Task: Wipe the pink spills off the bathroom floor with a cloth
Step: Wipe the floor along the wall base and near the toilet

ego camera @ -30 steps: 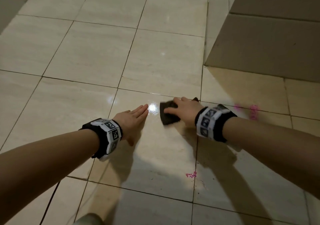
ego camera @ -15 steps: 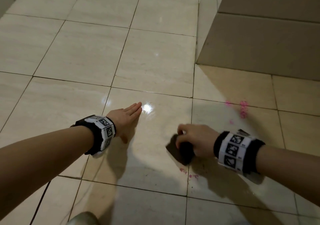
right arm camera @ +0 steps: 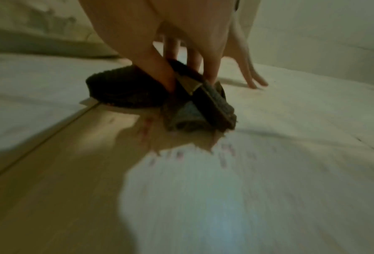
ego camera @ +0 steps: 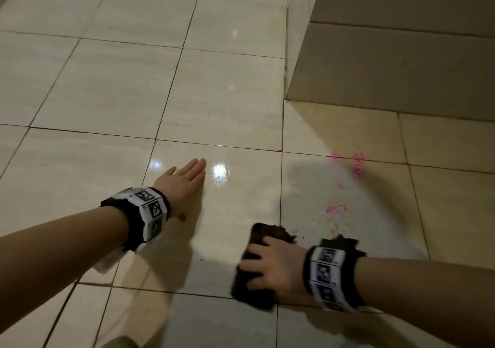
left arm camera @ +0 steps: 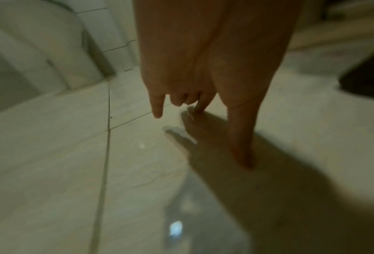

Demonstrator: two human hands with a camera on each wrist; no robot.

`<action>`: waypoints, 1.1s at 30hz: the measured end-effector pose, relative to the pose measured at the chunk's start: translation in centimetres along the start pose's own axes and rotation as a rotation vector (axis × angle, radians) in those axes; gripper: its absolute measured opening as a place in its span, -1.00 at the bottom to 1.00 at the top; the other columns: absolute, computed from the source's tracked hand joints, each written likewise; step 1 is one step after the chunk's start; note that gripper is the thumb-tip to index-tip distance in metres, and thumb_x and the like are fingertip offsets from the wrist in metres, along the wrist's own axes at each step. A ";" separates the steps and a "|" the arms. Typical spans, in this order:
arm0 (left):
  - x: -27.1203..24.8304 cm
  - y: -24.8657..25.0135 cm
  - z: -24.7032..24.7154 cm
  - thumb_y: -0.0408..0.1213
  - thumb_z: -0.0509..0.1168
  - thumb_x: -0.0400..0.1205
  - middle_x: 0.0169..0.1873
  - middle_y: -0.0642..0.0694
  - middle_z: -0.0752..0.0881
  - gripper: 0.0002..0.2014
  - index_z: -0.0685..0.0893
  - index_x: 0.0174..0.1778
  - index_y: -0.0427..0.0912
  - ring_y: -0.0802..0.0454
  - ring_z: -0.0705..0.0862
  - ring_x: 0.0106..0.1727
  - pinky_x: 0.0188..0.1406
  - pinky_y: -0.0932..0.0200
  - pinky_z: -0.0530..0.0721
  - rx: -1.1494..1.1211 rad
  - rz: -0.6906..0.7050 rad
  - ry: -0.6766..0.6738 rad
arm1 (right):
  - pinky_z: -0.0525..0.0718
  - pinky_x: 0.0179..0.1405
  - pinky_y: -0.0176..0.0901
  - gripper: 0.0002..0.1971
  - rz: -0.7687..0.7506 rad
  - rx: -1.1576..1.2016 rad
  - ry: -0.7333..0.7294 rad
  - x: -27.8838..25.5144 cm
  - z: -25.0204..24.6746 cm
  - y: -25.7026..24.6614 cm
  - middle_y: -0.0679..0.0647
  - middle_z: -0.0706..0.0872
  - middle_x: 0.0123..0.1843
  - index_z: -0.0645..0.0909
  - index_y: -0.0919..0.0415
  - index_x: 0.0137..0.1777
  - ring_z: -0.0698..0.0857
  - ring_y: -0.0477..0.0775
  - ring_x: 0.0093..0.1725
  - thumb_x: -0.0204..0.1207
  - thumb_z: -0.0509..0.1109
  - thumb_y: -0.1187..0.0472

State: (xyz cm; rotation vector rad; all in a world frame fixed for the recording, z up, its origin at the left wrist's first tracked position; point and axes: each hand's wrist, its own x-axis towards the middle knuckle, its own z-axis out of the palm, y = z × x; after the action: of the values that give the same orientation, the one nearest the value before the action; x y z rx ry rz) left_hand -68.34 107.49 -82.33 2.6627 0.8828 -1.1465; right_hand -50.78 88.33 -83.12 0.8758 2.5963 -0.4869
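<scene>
Right hand (ego camera: pixel 276 263): fingers pressed on the dark cloth (ego camera: pixel 254 288), across a tile seam.
Left hand (ego camera: pixel 184 184): flat, fingers straight, on the floor (ego camera: pixel 107 85).
Pink spills (ego camera: pixel 357 165): beyond the cloth, near the wall (ego camera: pixel 388 61).

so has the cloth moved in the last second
Yes. The dark cloth under the right hand has come toward the person, from beside the left hand's fingertips down onto the near grout line, while the left hand stayed planted.

No readable txt anywhere. My wristbands (ego camera: pixel 150 208) carry only b/w square marker patterns, no letters or nos. I can read.
</scene>
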 end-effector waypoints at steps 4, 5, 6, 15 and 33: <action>1.4 1.3 -1.4 -0.02 0.45 0.50 0.63 -0.05 -0.37 0.07 -0.23 0.66 -0.14 0.04 -0.28 0.66 0.61 0.03 -0.03 -0.080 0.028 0.065 | 0.73 -0.22 -0.10 -0.61 0.013 -0.033 -0.088 -7.0 3.1 1.3 -0.13 0.70 0.12 0.72 -0.25 -0.10 0.72 0.08 0.03 0.04 0.68 -0.04; 1.8 1.7 -1.8 -0.02 0.44 0.51 0.63 -0.04 -0.35 0.06 -0.22 0.66 -0.14 0.04 -0.27 0.66 0.61 0.03 -0.03 -0.097 0.042 0.076 | 0.74 -0.23 -0.10 -0.61 0.054 -0.039 -0.115 -8.5 3.5 1.6 -0.13 0.71 0.12 0.72 -0.25 -0.15 0.73 0.07 0.02 -0.02 0.70 -0.06; 2.3 2.2 -2.3 -0.02 0.43 0.51 0.64 -0.03 -0.34 0.05 -0.22 0.66 -0.14 0.05 -0.27 0.66 0.62 0.03 -0.05 -0.110 0.057 0.084 | 0.73 -0.25 -0.12 -0.61 0.110 -0.046 -0.147 -9.6 3.7 1.8 -0.13 0.71 0.10 0.73 -0.23 -0.20 0.73 0.06 0.00 -0.08 0.72 -0.07; 4.3 5.0 -4.4 0.00 0.41 0.51 0.66 -0.08 -0.25 0.03 -0.19 0.67 -0.17 0.05 -0.14 0.68 0.63 0.01 -0.14 -0.043 0.146 0.058 | 0.75 -0.19 0.07 -0.58 0.393 0.122 0.160 -4.7 -0.4 3.9 0.16 0.69 0.16 0.74 0.06 -0.03 0.69 0.24 0.06 0.07 0.69 0.22; 8.1 9.4 -6.7 0.21 0.45 0.40 0.63 -0.18 -0.32 0.24 -0.30 0.64 -0.29 -0.09 -0.23 0.67 0.63 -0.02 0.06 0.031 0.358 0.105 | 0.56 0.07 -0.02 -0.73 0.956 0.385 -0.241 -12.6 -1.2 2.3 0.07 0.38 0.29 0.49 0.11 0.24 0.40 0.15 0.26 0.54 0.31 0.25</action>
State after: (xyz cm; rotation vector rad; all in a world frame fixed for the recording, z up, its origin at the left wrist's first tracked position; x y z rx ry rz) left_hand -54.51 105.68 -84.34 2.7732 0.3767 -0.9491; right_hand -40.27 84.17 -77.03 1.8727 1.6056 -0.7272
